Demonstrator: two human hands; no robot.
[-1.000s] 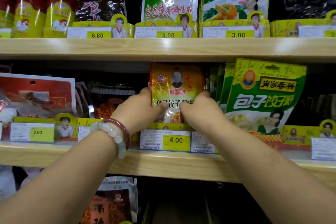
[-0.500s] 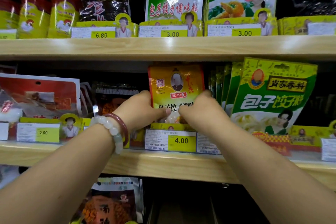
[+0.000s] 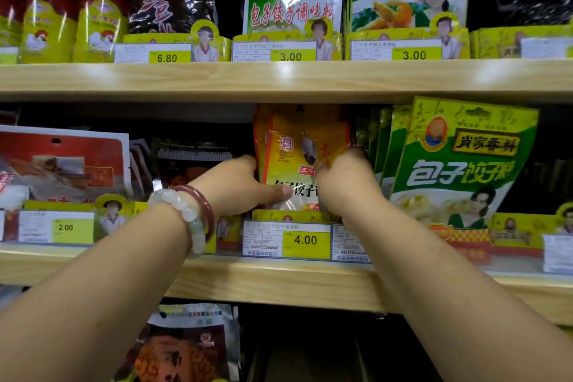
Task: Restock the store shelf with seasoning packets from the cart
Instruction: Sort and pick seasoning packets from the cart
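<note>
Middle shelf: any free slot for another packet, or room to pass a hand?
Dark gap between the green packets and the shelf's right end looks free, depth unclear. Crowded at centre: both hands, left hand and right hand, grip the yellow packets, tight against the green stack. Left of them, dark packets fill the row.
</note>
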